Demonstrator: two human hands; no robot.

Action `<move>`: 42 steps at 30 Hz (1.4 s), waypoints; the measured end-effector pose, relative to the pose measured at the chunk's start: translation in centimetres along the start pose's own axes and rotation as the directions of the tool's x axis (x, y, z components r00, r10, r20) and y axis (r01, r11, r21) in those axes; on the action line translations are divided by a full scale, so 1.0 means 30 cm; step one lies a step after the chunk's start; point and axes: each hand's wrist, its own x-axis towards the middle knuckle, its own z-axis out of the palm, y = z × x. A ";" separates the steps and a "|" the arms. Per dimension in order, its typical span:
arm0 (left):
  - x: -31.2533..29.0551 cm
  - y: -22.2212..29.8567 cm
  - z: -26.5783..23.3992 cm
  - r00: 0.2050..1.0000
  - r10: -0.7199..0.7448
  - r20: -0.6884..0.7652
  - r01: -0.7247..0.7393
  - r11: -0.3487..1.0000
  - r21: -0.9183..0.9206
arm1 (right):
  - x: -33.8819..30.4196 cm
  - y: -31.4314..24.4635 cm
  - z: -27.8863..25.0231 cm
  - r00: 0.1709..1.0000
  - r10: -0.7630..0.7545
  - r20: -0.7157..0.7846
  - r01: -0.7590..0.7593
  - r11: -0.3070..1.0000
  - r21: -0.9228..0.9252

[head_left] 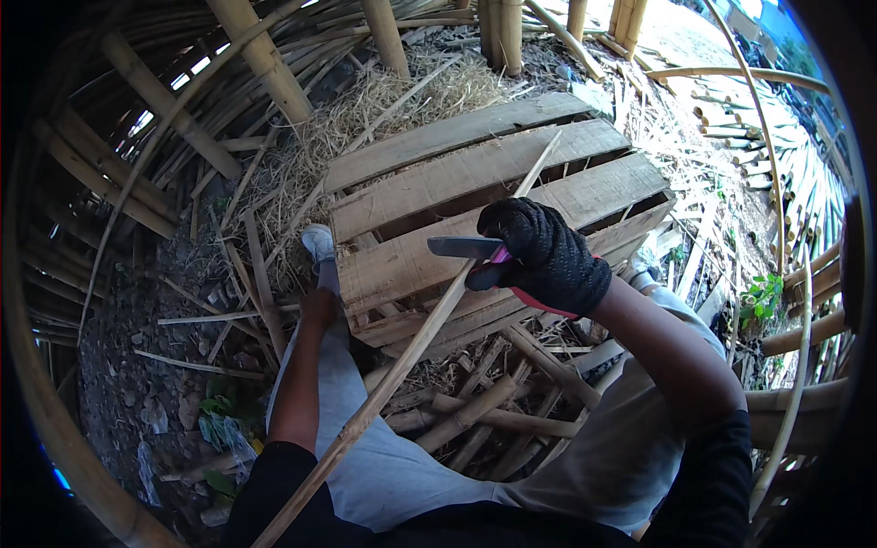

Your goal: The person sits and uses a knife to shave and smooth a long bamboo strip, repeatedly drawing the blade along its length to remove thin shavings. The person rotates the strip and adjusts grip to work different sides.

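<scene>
My right hand (544, 247), in a black textured glove, is closed round the pink handle of a knife (461, 247). The knife's dark blade points left and crosses above a long, pale split-bamboo strip (402, 365). That strip runs slantwise from beneath my right hand's fingers down past my lap to the lower edge. Its far end lies over a wooden slatted crate (411, 196) between my legs. Lower at the left, my bare left hand (319, 309) is beside my left shin, just below the white shoe; its fingers are too small and dark to make out.
Cut bamboo pieces (475, 411) lie jumbled under the crate's near side. Straw shavings (301, 173) cover the ground behind and left. Upright bamboo poles (260, 59) stand at the back left. Stacked bamboo (808, 219) fills the right, and a bent bamboo rod (790, 402) curves close by.
</scene>
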 end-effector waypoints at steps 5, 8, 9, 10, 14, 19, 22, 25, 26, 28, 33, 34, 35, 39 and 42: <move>-0.070 -0.088 -0.227 0.979 0.085 0.186 -0.079 0.996 -0.039 | -0.025 0.014 -0.012 1.000 -0.004 0.014 0.004 1.000 -0.031; -0.298 0.162 -0.731 0.935 -0.187 0.301 0.301 0.867 -0.398 | -0.035 -0.003 -0.036 0.999 0.039 0.014 -0.038 0.998 -0.049; -0.387 0.178 -0.803 0.984 -0.018 0.179 0.121 0.805 -0.580 | -0.024 -0.005 -0.034 0.999 0.035 0.020 -0.035 0.999 -0.013; -0.460 0.199 -0.847 0.990 0.136 0.026 -0.076 0.689 -0.721 | -0.026 -0.011 -0.034 0.999 0.037 0.029 -0.038 0.999 0.020; -0.655 0.421 -0.867 0.789 0.550 -0.274 -0.335 0.012 -0.942 | -0.063 -0.034 -0.071 0.995 0.101 0.021 -0.101 0.995 0.000; -0.720 0.564 -0.834 0.476 0.845 -0.243 0.230 -0.387 -0.893 | -0.155 0.060 -0.158 0.976 0.208 -0.068 -0.210 0.978 -0.016; -0.760 0.612 -0.780 0.305 0.874 -0.378 0.435 -0.481 -0.761 | -0.156 0.056 -0.256 0.932 0.357 -0.058 -0.361 0.929 -0.076; -0.794 0.668 -0.795 0.369 0.839 -0.400 0.615 -0.543 -0.572 | -0.230 0.196 -0.329 0.876 0.453 -0.164 -0.464 0.885 -0.036; -0.804 0.684 -0.794 0.423 0.788 -0.448 0.617 -0.612 -0.494 | -0.231 0.205 -0.355 0.870 0.456 -0.190 -0.481 0.868 -0.123; -0.807 0.707 -0.785 0.512 0.672 -0.534 0.611 -0.723 -0.323 | -0.276 0.302 -0.402 0.843 0.475 -0.254 -0.492 0.870 -0.006; -0.733 0.721 -0.862 0.567 0.682 -0.463 0.546 -0.731 -0.408 | -0.327 0.303 -0.587 0.851 0.315 -0.420 -0.421 0.887 -0.189; -0.726 0.718 -0.872 0.560 0.660 -0.501 0.501 -0.751 -0.429 | -0.350 0.340 -0.623 0.836 0.324 -0.443 -0.437 0.881 -0.182; -0.717 0.715 -0.877 0.550 0.639 -0.537 0.455 -0.769 -0.449 | -0.368 0.360 -0.647 0.832 0.310 -0.461 -0.428 0.887 -0.175; -0.708 0.692 -0.795 0.589 0.514 -0.623 0.269 -0.852 -0.449 | -0.377 0.366 -0.683 0.846 0.195 -0.496 -0.407 0.838 -0.364; -0.660 0.685 -0.741 0.557 0.492 -0.669 0.249 -0.867 -0.431 | -0.399 0.409 -0.680 0.775 0.360 -0.520 -0.438 0.899 -0.030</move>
